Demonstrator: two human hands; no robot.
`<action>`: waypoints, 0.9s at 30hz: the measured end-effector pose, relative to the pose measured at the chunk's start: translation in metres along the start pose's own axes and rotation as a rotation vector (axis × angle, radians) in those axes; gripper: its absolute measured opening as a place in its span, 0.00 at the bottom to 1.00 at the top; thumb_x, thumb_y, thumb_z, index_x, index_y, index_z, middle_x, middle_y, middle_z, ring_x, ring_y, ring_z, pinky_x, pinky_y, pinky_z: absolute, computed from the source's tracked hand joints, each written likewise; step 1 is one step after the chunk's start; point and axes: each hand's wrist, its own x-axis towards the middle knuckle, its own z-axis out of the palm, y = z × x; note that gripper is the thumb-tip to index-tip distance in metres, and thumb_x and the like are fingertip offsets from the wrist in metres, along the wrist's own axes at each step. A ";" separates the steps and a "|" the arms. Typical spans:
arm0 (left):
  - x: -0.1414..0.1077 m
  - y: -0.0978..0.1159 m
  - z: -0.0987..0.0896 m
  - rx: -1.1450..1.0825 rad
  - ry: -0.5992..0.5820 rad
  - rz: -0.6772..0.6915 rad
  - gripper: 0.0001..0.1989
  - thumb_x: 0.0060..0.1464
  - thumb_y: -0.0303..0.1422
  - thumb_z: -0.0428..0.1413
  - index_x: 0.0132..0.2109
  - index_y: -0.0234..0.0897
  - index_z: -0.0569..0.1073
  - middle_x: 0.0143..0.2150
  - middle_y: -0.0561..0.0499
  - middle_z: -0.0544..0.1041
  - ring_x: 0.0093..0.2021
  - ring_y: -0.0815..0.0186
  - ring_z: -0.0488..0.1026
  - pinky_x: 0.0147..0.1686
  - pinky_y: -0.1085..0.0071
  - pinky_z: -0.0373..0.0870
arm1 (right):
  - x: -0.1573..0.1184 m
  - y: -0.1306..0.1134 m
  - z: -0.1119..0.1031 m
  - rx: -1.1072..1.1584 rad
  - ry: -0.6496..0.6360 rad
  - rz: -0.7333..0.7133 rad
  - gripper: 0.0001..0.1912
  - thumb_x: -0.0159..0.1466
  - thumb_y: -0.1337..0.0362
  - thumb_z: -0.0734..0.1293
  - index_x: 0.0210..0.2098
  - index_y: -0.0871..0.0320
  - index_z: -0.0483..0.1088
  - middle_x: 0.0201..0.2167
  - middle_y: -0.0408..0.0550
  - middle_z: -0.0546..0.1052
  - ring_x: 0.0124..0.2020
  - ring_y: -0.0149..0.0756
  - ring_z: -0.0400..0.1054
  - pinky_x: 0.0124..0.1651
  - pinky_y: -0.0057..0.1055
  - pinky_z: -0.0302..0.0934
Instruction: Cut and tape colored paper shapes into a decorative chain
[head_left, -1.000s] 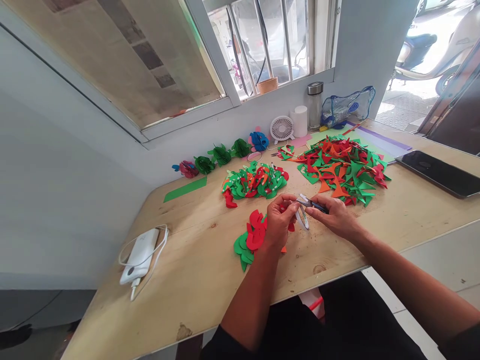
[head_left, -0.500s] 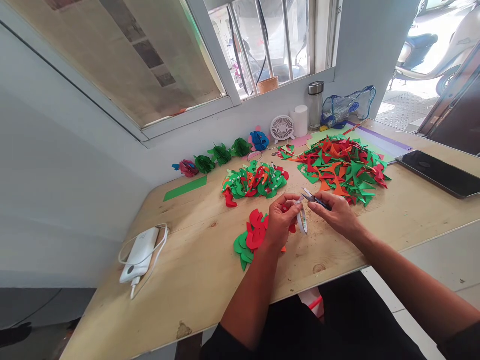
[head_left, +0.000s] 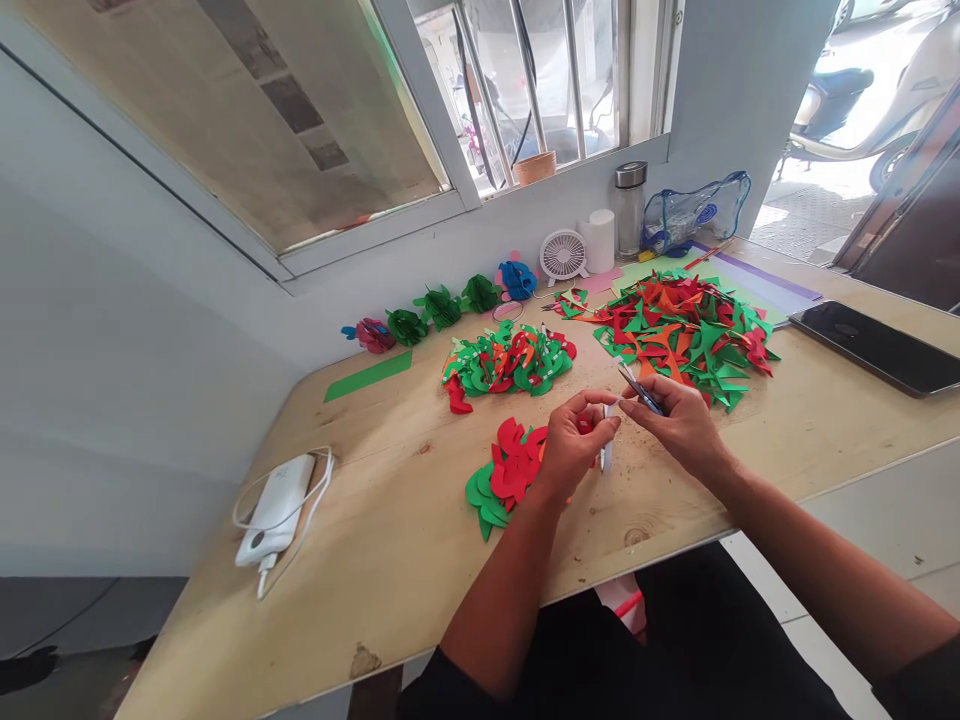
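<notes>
Scissors [head_left: 643, 391] sit in the right hand [head_left: 684, 425], whose fingers are curled closed around the handles; the tips point up and away from the person, and whether the blades are parted is too small to tell. The left hand [head_left: 574, 440] is pinched, thumb against forefinger, on a white strip [head_left: 607, 455] that hangs down below the fingertips. The fingertips of both hands come close together above the tabletop [head_left: 405, 560]; whether the right ones also grip the strip cannot be made out.

Beside the left wrist, and partly hidden by it, lies a loose group of red and green cutouts [head_left: 514, 470]. Farther back is a mound [head_left: 506, 362] of red, green and orange pieces dotted with pale patches. Beyond the right hand spreads a larger heap of scraps [head_left: 690, 345], with a phone [head_left: 877, 345] to its right. At the left lies a power bank [head_left: 277, 510] with a cable [head_left: 319, 500] looped about it. Near the wall stand a fan [head_left: 564, 257], a bottle [head_left: 631, 212] and a clear pouch [head_left: 697, 213].
</notes>
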 end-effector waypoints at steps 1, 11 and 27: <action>0.000 0.000 0.001 0.010 -0.006 -0.002 0.13 0.44 0.36 0.61 0.38 0.36 0.74 0.17 0.61 0.58 0.16 0.78 0.55 0.15 0.80 0.52 | 0.000 0.000 0.000 -0.004 0.002 -0.011 0.14 0.56 0.53 0.68 0.30 0.58 0.69 0.20 0.40 0.64 0.21 0.27 0.54 0.23 0.27 0.49; 0.002 -0.002 0.004 0.046 0.055 0.034 0.12 0.42 0.36 0.61 0.36 0.35 0.75 0.17 0.61 0.59 0.16 0.78 0.53 0.15 0.79 0.51 | -0.003 -0.007 -0.001 -0.084 0.010 -0.075 0.12 0.57 0.56 0.66 0.25 0.57 0.65 0.19 0.39 0.61 0.21 0.27 0.52 0.23 0.26 0.49; -0.001 0.005 0.003 0.023 -0.015 -0.016 0.34 0.43 0.37 0.61 0.58 0.34 0.64 0.20 0.56 0.74 0.14 0.77 0.57 0.15 0.79 0.54 | -0.006 -0.011 -0.002 -0.075 -0.009 -0.103 0.12 0.56 0.56 0.66 0.24 0.57 0.65 0.18 0.40 0.63 0.20 0.27 0.53 0.23 0.27 0.51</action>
